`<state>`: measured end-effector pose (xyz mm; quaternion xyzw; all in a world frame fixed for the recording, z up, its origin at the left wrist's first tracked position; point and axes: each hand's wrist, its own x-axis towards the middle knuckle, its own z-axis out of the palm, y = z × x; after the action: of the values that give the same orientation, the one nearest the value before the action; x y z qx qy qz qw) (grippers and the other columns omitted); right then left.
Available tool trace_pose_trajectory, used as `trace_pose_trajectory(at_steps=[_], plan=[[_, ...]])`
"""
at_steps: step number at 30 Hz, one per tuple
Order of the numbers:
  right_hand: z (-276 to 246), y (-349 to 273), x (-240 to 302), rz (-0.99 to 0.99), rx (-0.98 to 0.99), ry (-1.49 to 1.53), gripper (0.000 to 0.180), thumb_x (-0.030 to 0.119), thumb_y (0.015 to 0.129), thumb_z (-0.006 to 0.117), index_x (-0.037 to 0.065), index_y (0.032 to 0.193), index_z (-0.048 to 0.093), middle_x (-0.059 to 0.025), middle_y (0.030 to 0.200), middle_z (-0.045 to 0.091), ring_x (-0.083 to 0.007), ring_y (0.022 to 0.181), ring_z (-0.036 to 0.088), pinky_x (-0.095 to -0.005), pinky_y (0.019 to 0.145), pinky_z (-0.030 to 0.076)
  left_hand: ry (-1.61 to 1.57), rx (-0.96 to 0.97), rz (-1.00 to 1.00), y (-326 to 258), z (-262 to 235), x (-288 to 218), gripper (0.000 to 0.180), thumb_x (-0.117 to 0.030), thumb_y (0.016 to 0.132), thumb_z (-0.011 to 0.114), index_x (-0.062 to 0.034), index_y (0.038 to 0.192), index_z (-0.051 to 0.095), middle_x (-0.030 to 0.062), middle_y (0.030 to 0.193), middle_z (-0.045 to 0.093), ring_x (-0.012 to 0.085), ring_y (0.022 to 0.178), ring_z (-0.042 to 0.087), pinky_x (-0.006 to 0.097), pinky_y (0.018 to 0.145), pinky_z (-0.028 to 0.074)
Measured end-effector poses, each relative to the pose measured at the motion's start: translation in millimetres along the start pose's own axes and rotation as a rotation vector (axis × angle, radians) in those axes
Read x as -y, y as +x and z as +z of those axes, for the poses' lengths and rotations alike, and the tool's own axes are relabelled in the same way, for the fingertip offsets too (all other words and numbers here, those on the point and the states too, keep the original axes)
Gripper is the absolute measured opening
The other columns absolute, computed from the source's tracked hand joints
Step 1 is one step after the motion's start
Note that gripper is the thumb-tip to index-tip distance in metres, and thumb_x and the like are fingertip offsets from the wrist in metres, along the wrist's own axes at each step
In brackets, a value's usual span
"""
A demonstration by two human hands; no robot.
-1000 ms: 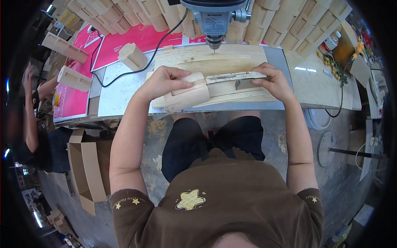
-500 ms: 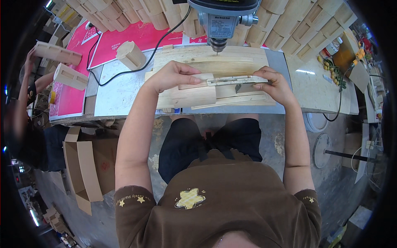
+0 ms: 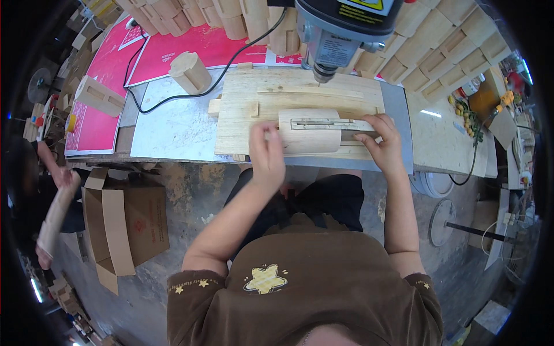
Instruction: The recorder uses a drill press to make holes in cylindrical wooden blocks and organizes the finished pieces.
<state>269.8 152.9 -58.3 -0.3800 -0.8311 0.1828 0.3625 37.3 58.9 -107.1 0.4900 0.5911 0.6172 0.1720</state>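
A pale wooden cylinder block (image 3: 309, 144) lies on its side on the wooden jig board (image 3: 239, 124). Along its top, a narrow light strip with dark lines (image 3: 332, 124) sits in a groove and sticks out past the right end. My right hand (image 3: 384, 143) pinches that protruding end between thumb and fingers. At the block's left end is my left hand (image 3: 267, 153), its fingers bent and blurred; whether they touch the wood I cannot tell. Above the board hangs the bench drill (image 3: 329, 52), its chuck beyond the block.
Stacked wooden cylinders (image 3: 450, 46) line the back. Another cylinder (image 3: 190, 73) stands left of the board, near a black cable (image 3: 216, 81). A slotted cylinder (image 3: 99, 96) lies farther left. Below the table is an open cardboard box (image 3: 135, 222). A co-worker's hand (image 3: 68, 179) holds a long wooden piece.
The block has moved right, with more of the strip over it. My left hand has shifted from its upper side to its left end. The co-worker's hands have moved lower.
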Motion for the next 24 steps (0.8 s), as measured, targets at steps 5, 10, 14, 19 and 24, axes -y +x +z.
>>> trace_pose_trajectory(at_steps=[5, 10, 14, 19, 24], plan=[[6.3, 6.0, -11.5, 0.018, -0.057, -0.092, 0.038, 0.004, 0.061, 0.075, 0.002, 0.097, 0.061, -0.0115, 0.087, 0.058, -0.0285, 0.083, 0.056, -0.0337, 0.072, 0.046, 0.100, 0.077, 0.239, -7.7, -2.5, -1.5, 0.047, -0.020, 0.075, 0.066, 0.0021, 0.112, 0.047, 0.0189, 0.107, 0.054, 0.0320, 0.098, 0.051, 0.039, 0.085, 0.039], [16.9, 41.6, -21.8, 0.085, -0.110, -0.055, 0.038, 0.003, 0.064, 0.073, 0.001, 0.099, 0.061, -0.0116, 0.091, 0.059, -0.0272, 0.083, 0.057, -0.0321, 0.074, 0.046, 0.231, 0.172, 0.163, 45.6, 5.1, 8.7, 0.069, -0.021, 0.057, 0.078, -0.0023, 0.117, 0.049, 0.0163, 0.109, 0.055, 0.0329, 0.101, 0.051, 0.041, 0.088, 0.037], [27.5, 44.6, -21.4, 0.071, -0.132, -0.059, 0.039, 0.005, 0.063, 0.074, 0.002, 0.100, 0.061, -0.0119, 0.092, 0.061, -0.0280, 0.087, 0.059, -0.0333, 0.075, 0.047, 0.447, 0.133, 0.212, 60.0, 4.3, 16.3, 0.068, -0.023, 0.053, 0.081, -0.0031, 0.112, 0.054, 0.0145, 0.105, 0.056, 0.0309, 0.099, 0.051, 0.041, 0.090, 0.036], [36.8, 43.2, -15.8, 0.079, -0.132, -0.030, 0.041, 0.006, 0.065, 0.073, 0.004, 0.104, 0.060, -0.0121, 0.100, 0.058, -0.0281, 0.095, 0.056, -0.0331, 0.082, 0.045, 0.338, 0.159, 0.175, 52.5, -7.6, 40.6, 0.059, -0.018, 0.053, 0.081, -0.0043, 0.107, 0.059, 0.0113, 0.100, 0.057, 0.0293, 0.095, 0.052, 0.041, 0.087, 0.039], [28.1, 45.5, -12.6, 0.108, -0.080, 0.205, 0.048, 0.010, 0.072, 0.072, 0.005, 0.116, 0.052, -0.0124, 0.116, 0.052, -0.0264, 0.110, 0.049, -0.0354, 0.093, 0.039, 0.124, 0.142, 0.017, 59.7, -2.6, 44.2, 0.056, -0.016, 0.050, 0.081, -0.0067, 0.102, 0.063, 0.0077, 0.092, 0.059, 0.0282, 0.092, 0.053, 0.038, 0.080, 0.040]])
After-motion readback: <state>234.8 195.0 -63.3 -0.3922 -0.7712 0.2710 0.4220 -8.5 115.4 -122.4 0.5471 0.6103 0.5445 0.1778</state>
